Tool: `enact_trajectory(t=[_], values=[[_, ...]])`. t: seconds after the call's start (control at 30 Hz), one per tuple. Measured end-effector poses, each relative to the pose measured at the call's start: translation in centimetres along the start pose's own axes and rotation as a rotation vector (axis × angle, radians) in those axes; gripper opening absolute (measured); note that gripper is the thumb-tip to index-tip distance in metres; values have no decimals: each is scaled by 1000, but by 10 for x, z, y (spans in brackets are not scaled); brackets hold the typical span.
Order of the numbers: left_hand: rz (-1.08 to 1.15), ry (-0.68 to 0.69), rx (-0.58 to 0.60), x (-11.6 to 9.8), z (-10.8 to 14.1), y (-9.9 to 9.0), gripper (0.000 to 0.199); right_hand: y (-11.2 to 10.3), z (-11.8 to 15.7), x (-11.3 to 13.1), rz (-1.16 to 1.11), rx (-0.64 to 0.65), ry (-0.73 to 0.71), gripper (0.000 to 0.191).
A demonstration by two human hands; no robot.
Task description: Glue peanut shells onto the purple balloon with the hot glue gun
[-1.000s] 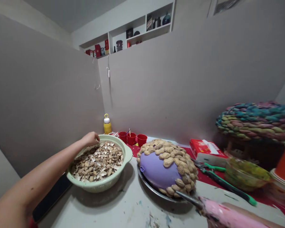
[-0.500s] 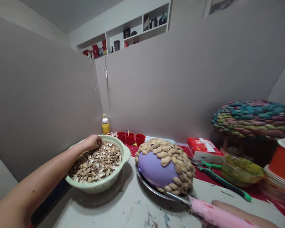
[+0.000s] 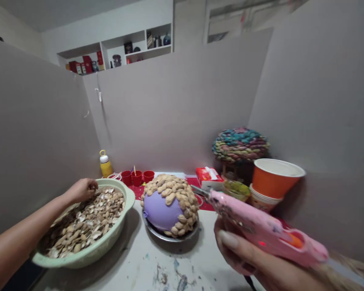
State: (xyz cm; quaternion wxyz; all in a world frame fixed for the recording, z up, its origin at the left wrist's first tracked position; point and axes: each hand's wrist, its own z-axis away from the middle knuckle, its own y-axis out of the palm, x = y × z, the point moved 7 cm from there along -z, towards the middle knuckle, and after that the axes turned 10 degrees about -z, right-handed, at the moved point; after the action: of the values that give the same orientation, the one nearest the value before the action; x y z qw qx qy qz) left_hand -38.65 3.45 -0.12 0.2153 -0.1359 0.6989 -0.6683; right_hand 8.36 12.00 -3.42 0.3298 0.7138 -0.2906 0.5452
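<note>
My left hand (image 3: 82, 190) is at the far rim of a pale green basin (image 3: 107, 242) full of peanut shells (image 3: 87, 222). Its fingers are curled together, and whatever they hold is too small to name. My right hand (image 3: 245, 250) is wrapped round a pink glue gun (image 3: 251, 214) with a small red light, its metal nozzle pointing left. Between the hands, a purple balloon (image 3: 162, 210) partly covered with peanut shells (image 3: 186, 200) rests in a shallow metal dish (image 3: 170, 237). The nozzle is right of the balloon.
Red cups (image 3: 136, 178) and a yellow bottle (image 3: 105, 165) stand behind the basin. Back right are a tissue pack (image 3: 209, 178), a bowl (image 3: 236, 190), orange paper tubs (image 3: 273, 180) and a stool with a colourful braided top (image 3: 241, 144). Grey panels (image 3: 170, 109) enclose the table.
The view has turned right. The glue gun has moved up and away from the dish's front edge, and my right hand now shows. My left hand remains at the basin with its fingers curled.
</note>
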Motion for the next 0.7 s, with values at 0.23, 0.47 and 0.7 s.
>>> enact_trajectory(t=[0.23, 0.47, 0.7], values=[[365, 74, -161, -46, 35, -45, 18, 21, -14, 8, -170, -48, 54, 50], [980, 193, 70, -178, 112, -25, 25, 37, -12, 14, -207, 25, 10, 44], [1197, 273, 290, -270, 145, 23, 30, 61, -3, 36, -305, 207, -88, 17]])
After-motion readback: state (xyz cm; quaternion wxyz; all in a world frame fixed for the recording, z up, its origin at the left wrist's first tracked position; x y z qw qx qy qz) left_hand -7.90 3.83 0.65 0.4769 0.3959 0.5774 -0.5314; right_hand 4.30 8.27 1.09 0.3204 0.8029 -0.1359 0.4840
